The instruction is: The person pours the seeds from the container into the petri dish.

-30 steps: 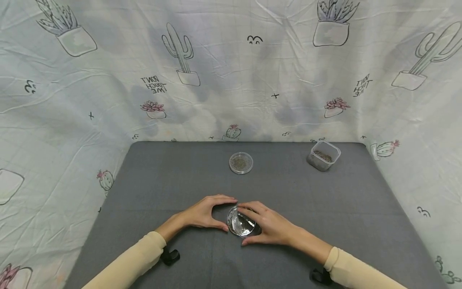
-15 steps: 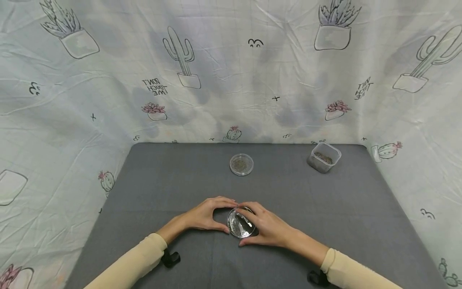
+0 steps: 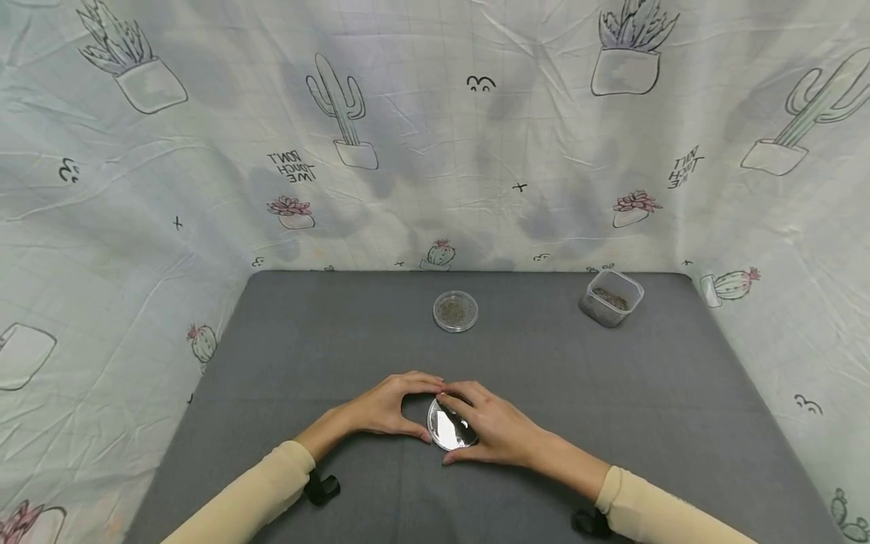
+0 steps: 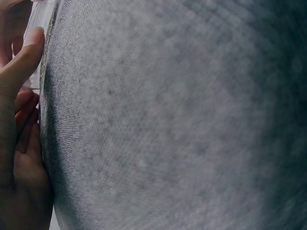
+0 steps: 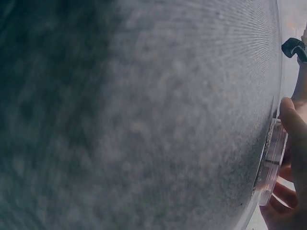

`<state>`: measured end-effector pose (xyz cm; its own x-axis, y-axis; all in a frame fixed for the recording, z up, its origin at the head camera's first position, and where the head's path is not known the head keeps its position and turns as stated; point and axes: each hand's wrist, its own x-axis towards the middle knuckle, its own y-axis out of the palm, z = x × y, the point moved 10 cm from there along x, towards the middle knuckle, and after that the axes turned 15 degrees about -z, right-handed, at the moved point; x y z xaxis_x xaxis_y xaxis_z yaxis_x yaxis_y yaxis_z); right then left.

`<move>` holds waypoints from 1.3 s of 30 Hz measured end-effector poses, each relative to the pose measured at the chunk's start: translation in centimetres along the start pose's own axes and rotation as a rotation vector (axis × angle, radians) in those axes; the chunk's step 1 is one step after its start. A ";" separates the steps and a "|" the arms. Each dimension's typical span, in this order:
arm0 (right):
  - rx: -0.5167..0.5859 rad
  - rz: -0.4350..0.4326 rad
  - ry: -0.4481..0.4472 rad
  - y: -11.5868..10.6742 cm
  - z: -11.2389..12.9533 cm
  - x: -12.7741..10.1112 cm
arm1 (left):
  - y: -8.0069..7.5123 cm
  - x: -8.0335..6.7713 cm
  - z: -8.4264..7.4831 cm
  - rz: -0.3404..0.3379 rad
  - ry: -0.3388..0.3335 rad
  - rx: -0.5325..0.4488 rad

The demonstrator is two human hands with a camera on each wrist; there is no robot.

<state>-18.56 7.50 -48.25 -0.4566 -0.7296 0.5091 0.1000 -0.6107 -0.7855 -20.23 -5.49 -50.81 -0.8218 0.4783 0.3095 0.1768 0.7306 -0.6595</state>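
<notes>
A clear, round petri dish [image 3: 448, 431] lies on the grey table between the two hands, with a bright reflection across its top. My left hand [image 3: 392, 406] holds its left side, thumb at the near edge and fingers at the far edge. Over the right side curves my right hand [image 3: 499, 427], its fingers and thumb gripping the rim and covering part of the top. In the right wrist view the side wall of the dish [image 5: 271, 163] shows between thumb and fingers. What is inside is hidden by glare.
Farther back stands another petri dish [image 3: 455, 311] with a thin layer of brownish, grainy material. At the back right is a clear square tub [image 3: 612, 298] partly filled with similar dark material. Cactus-print cloth [image 3: 435, 136] hangs behind and beside the grey table [image 3: 326, 332].
My right hand has slid slightly left and nearer around the dish. The reflection on the dish top has become smoother. My left hand has barely moved; the view has tilted a little.
</notes>
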 end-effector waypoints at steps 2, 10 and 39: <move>0.004 0.008 0.014 0.2 -0.1 0.0 | 0.0 0.0 0.0 0.001 0.002 0.000; 0.104 0.076 0.105 -0.2 -1.4 -0.8 | 0.0 0.2 -0.1 0.007 0.003 -0.008; 0.048 0.052 0.166 -2.9 -4.6 -1.7 | -0.4 0.7 -0.1 0.025 -0.017 -0.006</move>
<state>-22.16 11.94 -48.45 -0.5890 -0.7023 0.4000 0.1678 -0.5904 -0.7895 -20.88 -5.41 -50.25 -0.8262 0.4880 0.2817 0.2005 0.7218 -0.6624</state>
